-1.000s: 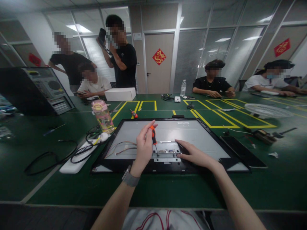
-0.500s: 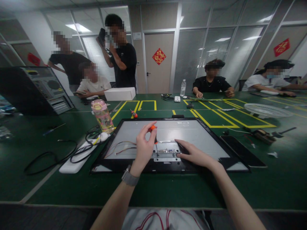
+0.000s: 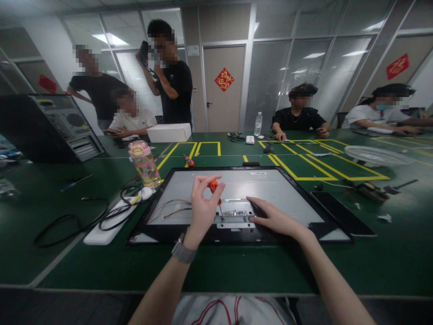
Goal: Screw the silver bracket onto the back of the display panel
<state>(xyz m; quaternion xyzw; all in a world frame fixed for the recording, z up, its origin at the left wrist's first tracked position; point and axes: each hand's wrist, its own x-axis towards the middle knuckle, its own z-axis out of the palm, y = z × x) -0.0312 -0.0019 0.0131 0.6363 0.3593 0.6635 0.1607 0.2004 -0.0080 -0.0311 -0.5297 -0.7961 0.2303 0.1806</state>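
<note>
Closest to the table edge lies the monitor panel [image 3: 277, 187], face down in its black frame, and everything else here can be placed from it. Over its near middle the left hand [image 3: 202, 208] pinches a small orange-handled screwdriver [image 3: 214, 188] between thumb and fingertips, the shaft pointing down onto the metal bracket [image 3: 235, 217] that sits at the panel's near edge — the tip meets the bracket's left end. The right hand [image 3: 274, 217] lies flat with fingers spread, gripping nothing, its fingertips touching the bracket's right end and pressing on the panel's back. A grey watch [image 3: 183, 253] wraps the left wrist, just in front of the panel's frame. Thin coloured wires [image 3: 171, 208] run across the panel's left part toward the bracket. Just left of the panel, a black cable [image 3: 86, 215] loops over a white keyboard-like slab [image 3: 101, 234], and at the panel's far left corner stands a clear bottle with a pink lid [image 3: 145, 164]. To the panel's right, lying flat on the green table [image 3: 237, 271], is a dark phone-like slab [image 3: 341, 213]. Beyond the panel's far edge a second red screwdriver [image 3: 188, 161] lies among yellow tape lines, and further back a white box [image 3: 169, 132] — behind it, people stand and sit along the far side. Far left of the panel rests an opened computer case [image 3: 50, 126].
</note>
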